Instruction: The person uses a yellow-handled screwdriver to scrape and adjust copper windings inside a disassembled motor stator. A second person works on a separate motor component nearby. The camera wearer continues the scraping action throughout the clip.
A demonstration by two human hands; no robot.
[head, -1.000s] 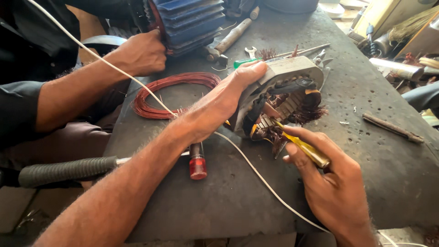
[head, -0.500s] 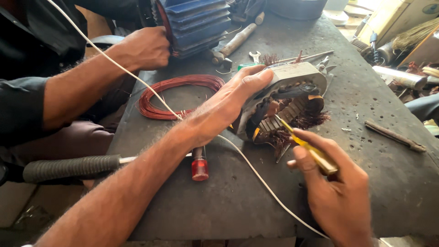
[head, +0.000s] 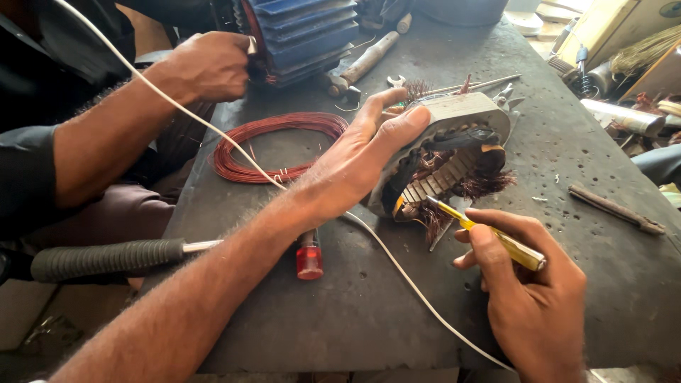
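My left hand [head: 362, 159] grips the rim of a grey motor stator [head: 454, 142] lying tilted on the dark workbench [head: 397, 305], with copper windings [head: 489, 186] hanging from its core. My right hand [head: 521, 284] holds a yellow-handled screwdriver [head: 496, 237], its tip in the stator slots near the lower edge. A white cable [head: 397, 266] runs under my left forearm across the bench.
Another person's hand [head: 206, 67] rests against a blue finned motor housing [head: 301, 32] at the back. A coil of red copper wire [head: 273, 142], a red-handled tool [head: 310, 259], a hammer [head: 362, 64], a spanner [head: 396, 81], a black-gripped tool [head: 106, 259] and a bar [head: 613, 208] lie around.
My right hand has drawn slightly back and down with the screwdriver still at the stator. My left hand stays on the stator. The view has shifted a little.
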